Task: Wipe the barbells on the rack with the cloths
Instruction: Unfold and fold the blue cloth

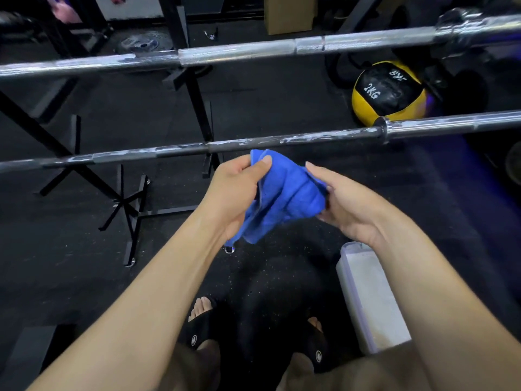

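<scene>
Head view. We see a blue cloth (284, 197) bunched between both hands, just below and in front of the lower bar (253, 143). The left hand (235, 193) has its grip clenched on the cloth's left edge, thumb pressed on top. The right hand (342, 201) grasps the cloth's right side, fingers curled beneath it. The cloth touches neither bar. The lower bar carries white patches along its shaft; the upper bar (253, 50) lies farther away, silvery. On the floor (282, 103) beyond sits a yellow-and-black ball (387, 91) marked 2KG; a white container (366, 294) stands by the right forearm.
</scene>
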